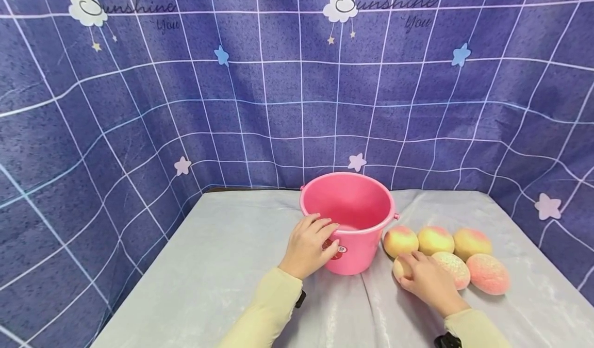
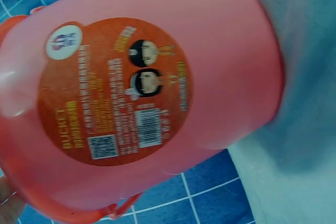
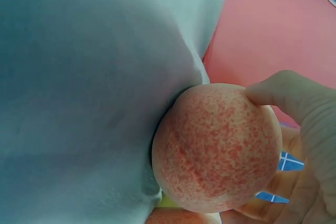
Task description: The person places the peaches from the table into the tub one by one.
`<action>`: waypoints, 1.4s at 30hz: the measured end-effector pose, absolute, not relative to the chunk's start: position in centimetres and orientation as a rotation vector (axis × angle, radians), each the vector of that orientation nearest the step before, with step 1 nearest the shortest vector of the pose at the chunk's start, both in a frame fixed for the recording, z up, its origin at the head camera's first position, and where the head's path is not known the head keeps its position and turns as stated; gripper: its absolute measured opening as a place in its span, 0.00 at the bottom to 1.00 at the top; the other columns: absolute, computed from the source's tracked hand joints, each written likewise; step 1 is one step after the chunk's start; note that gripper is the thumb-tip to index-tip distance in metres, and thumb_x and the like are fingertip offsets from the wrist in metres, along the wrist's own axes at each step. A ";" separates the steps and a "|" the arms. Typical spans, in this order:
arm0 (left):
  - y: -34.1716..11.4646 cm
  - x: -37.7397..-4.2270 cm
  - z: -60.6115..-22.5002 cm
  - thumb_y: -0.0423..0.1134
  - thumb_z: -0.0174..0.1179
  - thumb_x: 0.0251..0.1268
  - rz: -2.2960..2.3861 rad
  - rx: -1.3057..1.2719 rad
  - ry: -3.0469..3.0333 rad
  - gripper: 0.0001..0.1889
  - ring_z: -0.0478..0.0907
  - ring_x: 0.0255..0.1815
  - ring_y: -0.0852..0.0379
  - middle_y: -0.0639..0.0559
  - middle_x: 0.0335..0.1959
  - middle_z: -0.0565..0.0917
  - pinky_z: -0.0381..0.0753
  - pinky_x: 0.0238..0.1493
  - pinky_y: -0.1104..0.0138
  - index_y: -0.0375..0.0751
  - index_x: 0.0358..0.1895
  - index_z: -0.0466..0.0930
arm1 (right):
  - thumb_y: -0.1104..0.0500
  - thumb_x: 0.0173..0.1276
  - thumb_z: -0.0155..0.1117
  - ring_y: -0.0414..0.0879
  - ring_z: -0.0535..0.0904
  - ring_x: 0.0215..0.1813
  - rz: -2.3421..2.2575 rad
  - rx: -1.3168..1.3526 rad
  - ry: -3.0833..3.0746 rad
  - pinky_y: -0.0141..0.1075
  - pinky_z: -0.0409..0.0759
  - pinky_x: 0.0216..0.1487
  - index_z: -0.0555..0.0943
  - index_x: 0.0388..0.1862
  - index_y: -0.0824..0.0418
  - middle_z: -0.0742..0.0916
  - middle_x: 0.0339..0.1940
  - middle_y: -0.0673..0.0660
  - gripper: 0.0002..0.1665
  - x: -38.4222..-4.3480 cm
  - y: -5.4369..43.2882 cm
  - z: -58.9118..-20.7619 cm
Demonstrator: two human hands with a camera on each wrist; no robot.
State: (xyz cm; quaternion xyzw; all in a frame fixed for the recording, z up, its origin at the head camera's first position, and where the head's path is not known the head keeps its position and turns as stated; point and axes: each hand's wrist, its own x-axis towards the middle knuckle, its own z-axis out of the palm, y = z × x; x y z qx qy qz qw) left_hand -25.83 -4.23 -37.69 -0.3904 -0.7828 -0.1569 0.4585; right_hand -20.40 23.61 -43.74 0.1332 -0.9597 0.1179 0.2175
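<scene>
A pink bucket (image 1: 357,250) stands upright on the cloth, with a round red label (image 2: 115,93) on its side. My left hand (image 1: 308,247) holds the near left part of its rim, fingers over the edge and thumb outside. To the right of the bucket, my right hand (image 1: 429,281) grips a speckled peach (image 3: 218,148), thumb on one side and fingers on the other. That peach still sits on the cloth. Beside it in the front row lie a pale speckled peach (image 1: 452,269), partly behind the hand, and a pinker peach (image 1: 488,274).
Three yellow-and-pink fruits (image 1: 436,240) form a back row right of the bucket. A light grey cloth (image 1: 209,265) covers the table. Behind and along the sides hangs a blue-purple curtain (image 1: 278,116) with a white grid.
</scene>
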 end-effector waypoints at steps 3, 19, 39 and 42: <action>-4.2 -26.0 -37.9 0.39 0.69 0.47 -0.373 -0.959 -1.936 0.12 0.79 0.46 0.49 0.50 0.39 0.86 0.76 0.54 0.60 0.43 0.38 0.87 | 0.55 0.45 0.73 0.63 0.80 0.39 0.319 0.353 -2.690 0.56 0.78 0.36 0.82 0.45 0.61 0.83 0.41 0.64 0.25 -20.4 23.5 -43.7; -4.1 -25.8 -38.2 0.43 0.74 0.45 -0.403 -0.886 -1.864 0.12 0.81 0.44 0.52 0.52 0.35 0.86 0.77 0.55 0.62 0.43 0.35 0.88 | 0.56 0.37 0.79 0.66 0.79 0.41 0.272 0.346 -2.735 0.56 0.78 0.30 0.81 0.50 0.60 0.81 0.45 0.69 0.35 -20.5 23.6 -43.9; -4.0 -26.1 -38.5 0.40 0.74 0.47 -0.508 -0.901 -1.905 0.11 0.81 0.45 0.53 0.53 0.35 0.86 0.76 0.56 0.61 0.44 0.36 0.89 | 0.58 0.29 0.78 0.65 0.78 0.40 0.234 0.353 -2.732 0.55 0.77 0.26 0.82 0.50 0.58 0.81 0.46 0.68 0.39 -20.9 23.8 -44.4; -4.1 -26.1 -38.6 0.40 0.74 0.47 -0.499 -0.897 -1.891 0.11 0.81 0.45 0.53 0.53 0.35 0.86 0.76 0.56 0.61 0.43 0.36 0.89 | 0.57 0.28 0.77 0.64 0.78 0.39 0.242 0.369 -2.727 0.54 0.77 0.25 0.82 0.49 0.57 0.81 0.46 0.67 0.39 -21.0 23.9 -44.5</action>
